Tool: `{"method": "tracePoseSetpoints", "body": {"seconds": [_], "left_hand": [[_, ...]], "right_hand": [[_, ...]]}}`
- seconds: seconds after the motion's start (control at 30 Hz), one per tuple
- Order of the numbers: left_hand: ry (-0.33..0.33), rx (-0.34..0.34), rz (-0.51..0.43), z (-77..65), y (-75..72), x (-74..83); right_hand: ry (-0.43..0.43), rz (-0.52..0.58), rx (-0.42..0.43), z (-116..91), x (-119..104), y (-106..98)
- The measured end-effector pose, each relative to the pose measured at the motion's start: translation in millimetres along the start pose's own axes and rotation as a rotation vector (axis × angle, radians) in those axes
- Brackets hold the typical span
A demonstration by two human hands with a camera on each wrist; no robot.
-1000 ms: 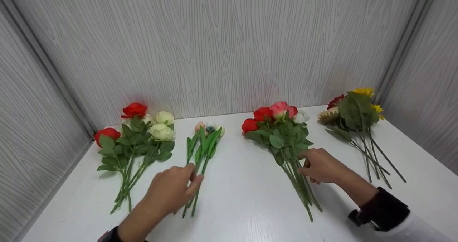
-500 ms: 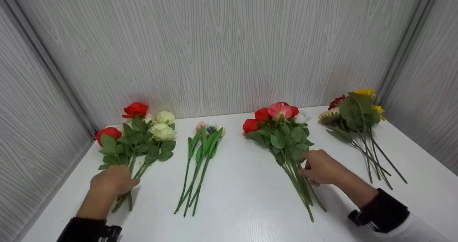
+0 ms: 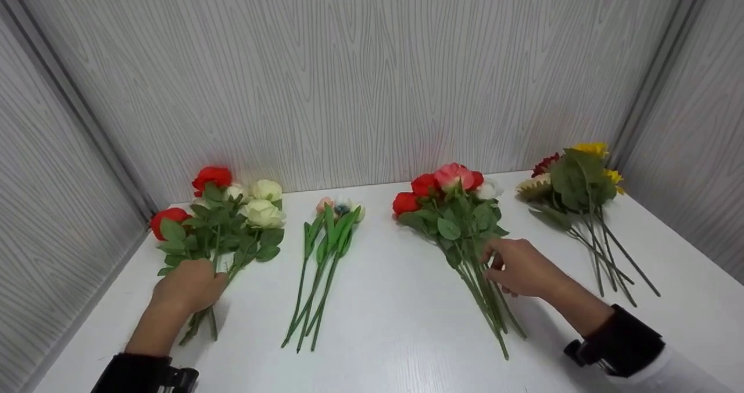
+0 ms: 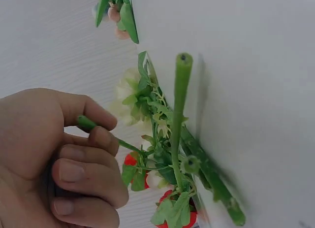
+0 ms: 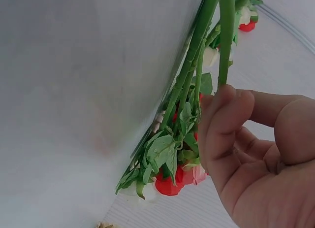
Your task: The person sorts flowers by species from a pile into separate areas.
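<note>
At the left, a bunch of red and cream roses [image 3: 263, 213] lies on the white table. My left hand [image 3: 189, 288] is over its stems; in the left wrist view the thumb and index finger pinch one green rose stem [image 4: 125, 145], while other cut stem ends lie beside the hand. Right of centre lies a second bunch, with red, pink and white roses [image 3: 454, 176]. My right hand [image 3: 520, 268] is at its stems, and in the right wrist view the fingertips pinch a rose stem [image 5: 226, 46]. The remaining fingers of both hands are curled.
Between the rose bunches lie several tulips [image 3: 334, 236] with pale heads and long green stems. Sunflowers and daisy-like flowers [image 3: 581, 178] lie at the far right. Grey wood-grain panels [image 3: 372, 79] close off the back and both sides of the table [image 3: 401, 323].
My left hand has gone left from the tulips to the left rose bunch and taken hold of a stem. The red roses there shifted slightly left. The pink rose turned a little; my right hand barely moved.
</note>
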State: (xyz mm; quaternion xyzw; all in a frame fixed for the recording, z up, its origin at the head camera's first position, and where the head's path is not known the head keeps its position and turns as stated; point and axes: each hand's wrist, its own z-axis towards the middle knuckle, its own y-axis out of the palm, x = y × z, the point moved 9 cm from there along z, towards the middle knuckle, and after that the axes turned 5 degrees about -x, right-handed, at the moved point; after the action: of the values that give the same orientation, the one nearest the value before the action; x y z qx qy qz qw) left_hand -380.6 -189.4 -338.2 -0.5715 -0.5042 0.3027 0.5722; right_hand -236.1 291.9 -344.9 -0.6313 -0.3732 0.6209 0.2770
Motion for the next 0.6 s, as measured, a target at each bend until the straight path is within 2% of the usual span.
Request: {"method": "tracePoseSetpoints", "body": {"seconds": [0.17, 0.3, 0.43, 0.5, 0.57, 0.6], "left_hand": [[0.008, 0.194, -0.019, -4.6, -17.9, 16.8], [0.036, 0.284, -0.034, -11.0, -27.5, 32.7], [0.069, 0.371, -0.045, -19.9, -36.1, 50.4], [0.106, 0.443, -0.027, -27.0, -41.5, 63.0], [0.215, 0.524, 0.096, -36.9, -44.9, 84.5], [0.246, 0.569, 0.114, -42.2, -46.6, 93.5]], "right_hand": [[-0.028, -0.029, -0.066, 0, -2, 7], [-0.068, -0.042, -0.11, -1, -5, 10], [-0.079, -0.05, -0.101, -1, -7, 9], [-0.077, -0.064, -0.074, -2, -9, 6], [-0.081, -0.075, -0.035, -4, -13, 0], [-0.083, -0.081, -0.01, -5, -16, -3]]}}
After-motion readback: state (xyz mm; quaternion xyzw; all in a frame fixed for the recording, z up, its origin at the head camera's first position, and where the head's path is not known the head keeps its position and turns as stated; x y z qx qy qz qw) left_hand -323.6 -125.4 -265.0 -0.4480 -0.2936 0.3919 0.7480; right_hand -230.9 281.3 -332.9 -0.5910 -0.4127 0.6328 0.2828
